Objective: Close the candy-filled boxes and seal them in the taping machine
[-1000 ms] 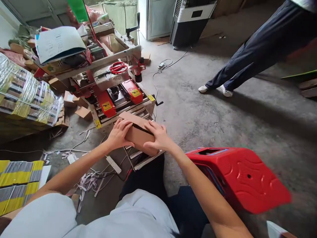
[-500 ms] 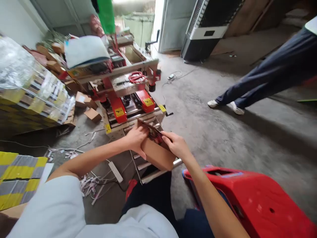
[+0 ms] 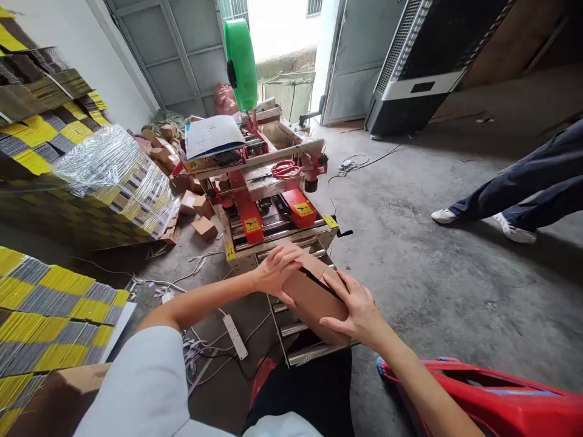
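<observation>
A brown cardboard box rests on the metal rollers right in front of me, its top flaps folded down with a dark gap along one edge. My left hand grips the far left end, fingers over the top and thumb down the near side. At the opposite end my right hand clasps the box, fingers across the top flap and thumb on the near side. Just beyond the rollers stands a red and metal carton-sealing machine carrying a large roll of green tape.
Red-handled scissors and papers lie on the machine. Yellow and grey cardboard stacks stand left, near a power strip and cables. A red plastic stool is at lower right. Another person's legs are farther right.
The box's raised flap has come down, so its contents are covered. Both my hands have shifted onto its top and ends. My view has tilted up and turned left.
</observation>
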`<state>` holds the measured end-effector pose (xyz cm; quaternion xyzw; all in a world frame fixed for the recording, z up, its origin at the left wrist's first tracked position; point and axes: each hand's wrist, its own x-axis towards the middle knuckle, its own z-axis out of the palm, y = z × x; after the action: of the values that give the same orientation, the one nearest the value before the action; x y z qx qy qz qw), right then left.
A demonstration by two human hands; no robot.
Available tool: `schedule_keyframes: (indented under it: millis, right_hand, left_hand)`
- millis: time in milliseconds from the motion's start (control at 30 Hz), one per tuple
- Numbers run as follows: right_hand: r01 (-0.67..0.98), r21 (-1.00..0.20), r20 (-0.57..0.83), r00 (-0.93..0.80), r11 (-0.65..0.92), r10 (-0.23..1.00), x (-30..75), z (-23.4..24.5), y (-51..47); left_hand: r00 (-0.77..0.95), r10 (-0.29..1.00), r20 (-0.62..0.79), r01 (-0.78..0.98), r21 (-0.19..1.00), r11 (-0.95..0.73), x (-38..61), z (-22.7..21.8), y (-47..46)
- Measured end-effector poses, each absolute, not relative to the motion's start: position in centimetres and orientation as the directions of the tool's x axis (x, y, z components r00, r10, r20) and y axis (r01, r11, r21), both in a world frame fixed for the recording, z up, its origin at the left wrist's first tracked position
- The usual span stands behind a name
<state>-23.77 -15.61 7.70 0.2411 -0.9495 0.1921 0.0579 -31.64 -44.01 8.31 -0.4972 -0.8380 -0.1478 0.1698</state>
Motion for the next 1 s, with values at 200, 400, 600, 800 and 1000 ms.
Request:
schedule_keyframes:
  millis: [200, 400, 600, 800, 1000]
  right_hand:
    - [-0.566, -0.235, 0.212, -0.823, 0.79, -0.527, -24.0, 7.7, -14.5]
    - [-0.52, -0.148, 0.227, -0.846, 0.841, -0.483, -20.9, 8.6, -16.4]
    - [-0.283, -0.146, 0.222, -0.943, 0.948, -0.247, -20.0, 9.6, -20.7]
    - [-0.157, -0.252, 0.202, -0.974, 0.955, -0.107, -29.1, 10.7, -25.9]
    - [-0.192, -0.272, 0.119, -0.979, 0.943, -0.165, -35.5, 12.0, -25.8]
  left_hand:
    - [-0.42, 0.87, 0.26, 0.905, 0.187, 0.382, -34.0, 11.0, -42.8]
    - [-0.454, 0.837, 0.306, 0.818, 0.517, 0.254, -34.2, 11.0, -43.1]
    - [-0.469, 0.85, 0.24, 0.778, 0.569, 0.268, -37.3, 12.2, -43.8]
    - [-0.771, 0.212, 0.601, 0.566, 0.494, 0.66, -33.7, 6.7, -50.0]
    - [-0.902, -0.043, 0.429, 0.301, 0.699, 0.648, -23.9, -0.5, -51.4]
